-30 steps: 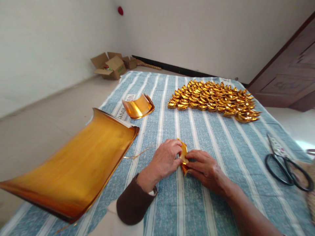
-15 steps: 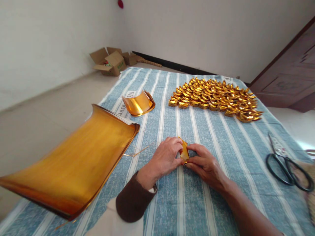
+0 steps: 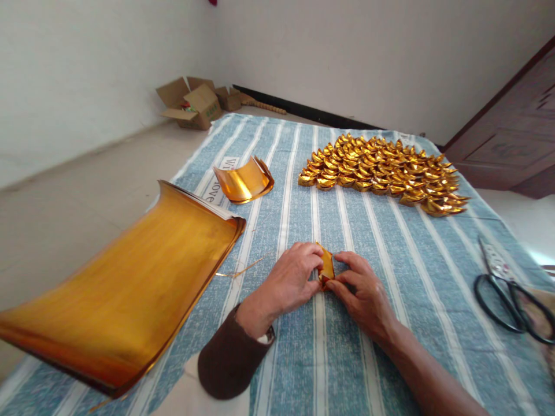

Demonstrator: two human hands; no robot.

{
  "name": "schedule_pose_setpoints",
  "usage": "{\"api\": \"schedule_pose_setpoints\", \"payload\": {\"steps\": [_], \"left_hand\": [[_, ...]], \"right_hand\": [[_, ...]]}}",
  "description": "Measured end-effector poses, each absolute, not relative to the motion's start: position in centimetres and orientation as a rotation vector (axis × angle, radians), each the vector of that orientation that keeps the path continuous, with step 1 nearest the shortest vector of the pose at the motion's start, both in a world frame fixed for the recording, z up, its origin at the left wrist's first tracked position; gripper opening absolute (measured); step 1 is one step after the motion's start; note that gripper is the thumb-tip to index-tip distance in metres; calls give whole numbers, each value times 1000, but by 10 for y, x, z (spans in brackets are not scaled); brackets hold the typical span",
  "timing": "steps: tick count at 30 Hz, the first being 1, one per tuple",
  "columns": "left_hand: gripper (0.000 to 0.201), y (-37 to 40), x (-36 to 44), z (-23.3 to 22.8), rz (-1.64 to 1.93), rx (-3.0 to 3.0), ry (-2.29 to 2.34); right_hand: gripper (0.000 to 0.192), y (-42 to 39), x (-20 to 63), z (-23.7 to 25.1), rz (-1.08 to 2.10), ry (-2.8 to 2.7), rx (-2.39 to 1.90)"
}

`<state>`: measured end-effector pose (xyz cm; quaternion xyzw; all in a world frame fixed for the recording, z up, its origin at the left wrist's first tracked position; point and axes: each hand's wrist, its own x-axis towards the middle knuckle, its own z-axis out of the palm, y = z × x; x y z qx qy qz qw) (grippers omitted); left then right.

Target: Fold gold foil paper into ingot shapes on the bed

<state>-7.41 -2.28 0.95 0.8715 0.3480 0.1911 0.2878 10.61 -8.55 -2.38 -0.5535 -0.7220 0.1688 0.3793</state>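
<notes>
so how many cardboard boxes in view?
2, both open on the floor by the far wall: a larger cardboard box and a smaller box right of it. More may be hidden behind.

I think this is a plain room in a home, used for handwork: I see bare white walls (image 3: 368,52), a pale tiled floor (image 3: 87,185) and a dark wooden door (image 3: 511,138) at the right. Open cardboard boxes (image 3: 191,103) lie in the far corner, and a blue striped cloth (image 3: 390,277) covers the low surface. On this cloth are a stack of gold foil sheets (image 3: 130,289), many folded gold paper ingots (image 3: 381,173) and black scissors (image 3: 511,294), which shows paper folding done at home.
</notes>
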Motion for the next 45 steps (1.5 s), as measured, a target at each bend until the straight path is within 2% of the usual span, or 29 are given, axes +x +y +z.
{"api": "schedule_pose_setpoints", "payload": {"steps": [10, 19, 45], "left_hand": [[23, -22, -75, 11, 499, 2299, 901], [14, -20, -76, 13, 479, 2304, 933], [16, -19, -70, 7, 582, 2288, 961]], "right_hand": [[23, -84, 102, -26, 368, -1803, -1473], [23, -84, 102, -26, 363, -1815, -1483], [21, -84, 98, -22, 352, -1808, -1515]]}}
